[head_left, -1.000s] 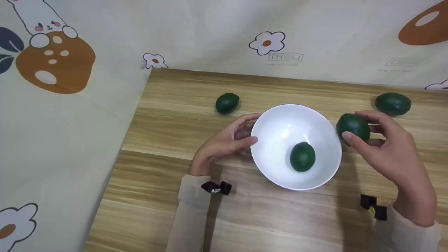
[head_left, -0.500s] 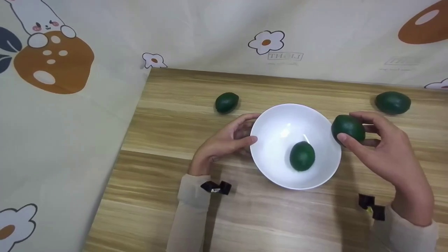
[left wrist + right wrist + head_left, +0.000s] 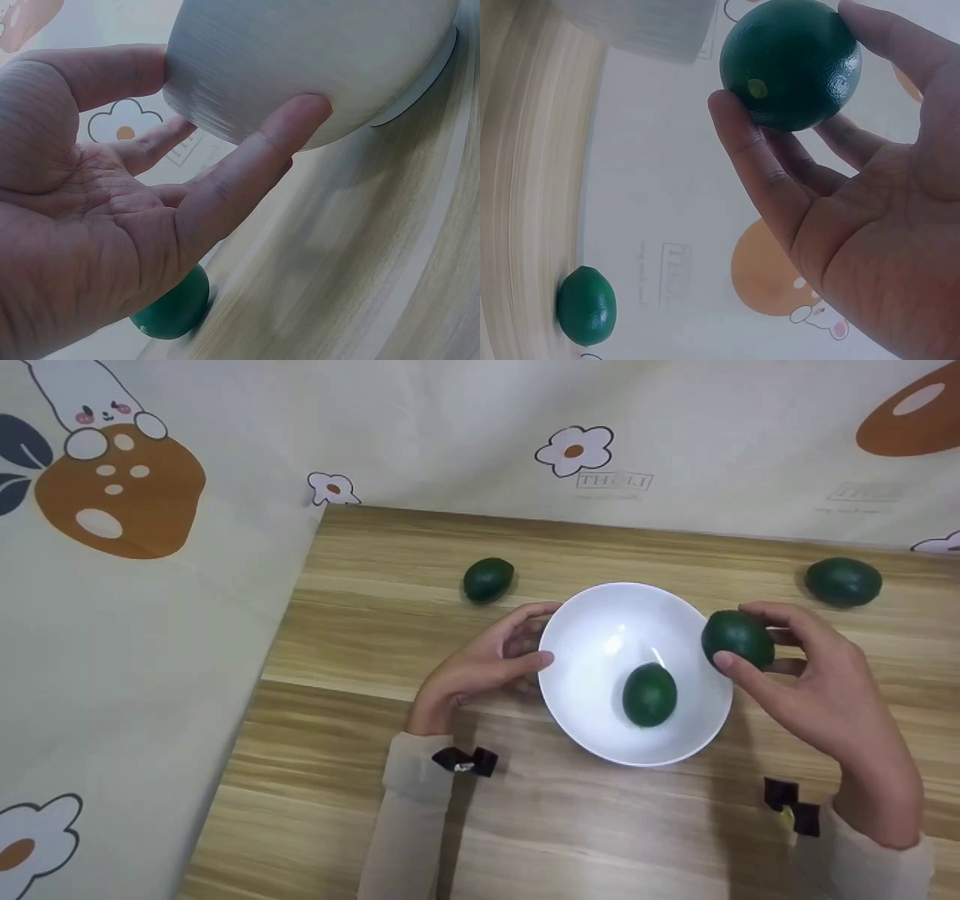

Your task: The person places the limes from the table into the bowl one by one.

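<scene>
My left hand (image 3: 491, 660) holds a white bowl (image 3: 581, 697) at its left side, thumb at the rim and fingers against the outer wall. Inside the bowl lies one dark green avocado (image 3: 649, 695). With thumb and fingertips my right hand (image 3: 817, 682) grips another avocado (image 3: 738, 640), which overlaps the bowl's right rim in the head view. A pale stem spot shows on this held avocado (image 3: 791, 64) in the right wrist view. From the left wrist, the bowl's outside (image 3: 300, 67) and its foot near the wooden tabletop are visible.
Two more avocados rest on the wooden table (image 3: 322, 750): one avocado (image 3: 488, 580) behind my left hand, the other avocado (image 3: 843, 582) at the back right. A pale printed cloth (image 3: 450, 427) borders the table at the back and left.
My right hand has moved left with the avocado, from beside the bowl to over its right rim. The left hand and the bowl have stayed in place.
</scene>
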A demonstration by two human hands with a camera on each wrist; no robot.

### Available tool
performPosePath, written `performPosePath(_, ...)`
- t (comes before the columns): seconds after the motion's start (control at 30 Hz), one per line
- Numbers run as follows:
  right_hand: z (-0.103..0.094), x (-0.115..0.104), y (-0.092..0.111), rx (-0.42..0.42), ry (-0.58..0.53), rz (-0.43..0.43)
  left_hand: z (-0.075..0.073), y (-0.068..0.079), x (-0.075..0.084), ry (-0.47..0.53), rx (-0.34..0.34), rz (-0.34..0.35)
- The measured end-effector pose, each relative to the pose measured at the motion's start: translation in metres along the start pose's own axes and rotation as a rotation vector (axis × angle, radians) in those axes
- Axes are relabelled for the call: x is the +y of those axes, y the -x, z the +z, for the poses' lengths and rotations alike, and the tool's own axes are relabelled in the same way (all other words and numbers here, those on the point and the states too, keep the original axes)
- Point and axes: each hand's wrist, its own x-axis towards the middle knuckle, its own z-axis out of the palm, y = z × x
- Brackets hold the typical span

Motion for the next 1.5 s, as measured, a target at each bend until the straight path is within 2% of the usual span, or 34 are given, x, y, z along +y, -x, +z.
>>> performPosePath(0.37,0.005,-0.008,0.000,-0.018,0.006,-0.010,0.001,0.000,0.001,0.024,-0.001,-0.032)
performPosePath(1.23,0.017,-0.017,-0.002,-0.078,0.026,-0.030,0.000,0.000,0.001,0.025,-0.008,-0.037)
performPosePath(1.5,0.023,-0.020,-0.002,-0.067,0.038,-0.083,0.000,0.000,0.001,0.019,-0.001,-0.038)
